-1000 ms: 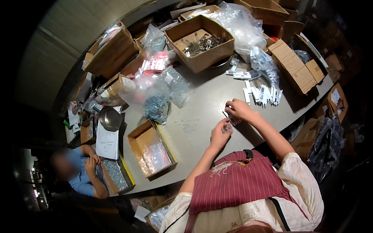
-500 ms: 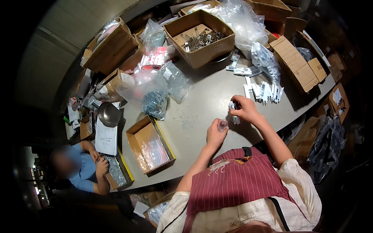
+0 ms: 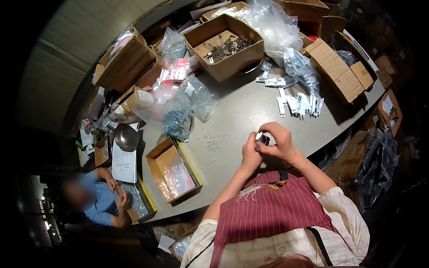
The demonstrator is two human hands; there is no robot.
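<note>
Maroon pinstripe cloth, an apron (image 3: 263, 210) over a cream shirt, fronts a worker at a crowded grey table (image 3: 228, 165), whose two bare hands have just come together close to the apron's upper edge. Half a second earlier they were apart: the left hand (image 3: 251, 152) held a clear plastic pouch (image 3: 258, 145), while the right hand (image 3: 280, 142) carried a small white-and-dark bundle (image 3: 264, 139) just beside it. Now the left is closed on the pouch, and the right, thumb and fingers curled, is clamped around the bundle at the pouch's mouth. The change suggests that pouch and bundle are being worked as one, though fingers hide how far the bundle sits inside.

Beyond the hands, white strips (image 3: 305, 105) lie heaped near a plastic bag of similar pieces (image 3: 301, 68). Small loose metal fasteners (image 3: 211, 142) are scattered to the left, short of a filled bag of metal parts (image 3: 177, 123). At the far side, a cardboard carton (image 3: 237, 66) holds dark metal clips (image 3: 228, 49); nearer, a yellow-edged cardboard box (image 3: 157, 154) contains clear plastic packets (image 3: 178, 179). At left, by a metal pan (image 3: 127, 137) resting on papers (image 3: 124, 165), a co-worker in a blue shirt (image 3: 99, 202) has both hands raised beside a box of small metal parts (image 3: 136, 198).
</note>
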